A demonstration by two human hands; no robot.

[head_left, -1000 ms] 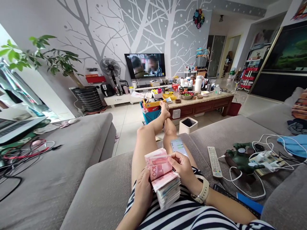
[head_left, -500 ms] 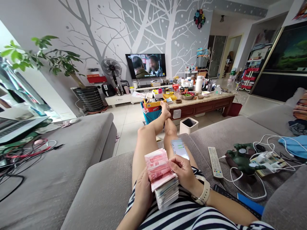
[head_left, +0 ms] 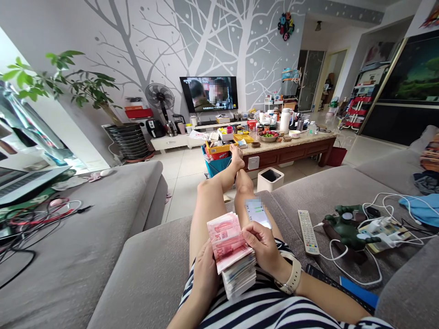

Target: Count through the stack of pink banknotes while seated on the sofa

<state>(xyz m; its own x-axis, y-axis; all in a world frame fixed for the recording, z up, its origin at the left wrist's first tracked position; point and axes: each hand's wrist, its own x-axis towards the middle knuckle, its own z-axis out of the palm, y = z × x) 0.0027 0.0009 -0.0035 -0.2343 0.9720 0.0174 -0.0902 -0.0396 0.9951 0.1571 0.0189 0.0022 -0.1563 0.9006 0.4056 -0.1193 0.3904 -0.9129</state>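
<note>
Banknotes [head_left: 230,249]: thick pink-topped stack

Grey wall [head_left: 164,50] at 12 o'clock, white bare-tree mural, round clock [head_left: 286,25] high at 1. TV [head_left: 209,93] on, mounted dead ahead above a low white console [head_left: 171,141]; standing fan [head_left: 159,98] beside it. Leafy plant [head_left: 65,84] at 10 by a bright window. Pale tiled floor [head_left: 181,178]. Wooden coffee table [head_left: 291,146] at 1, cluttered top. Grey sectional sofa [head_left: 103,237] wraps 9 to 3. Doorway [head_left: 331,75] at 2. Daylight, even.
</note>
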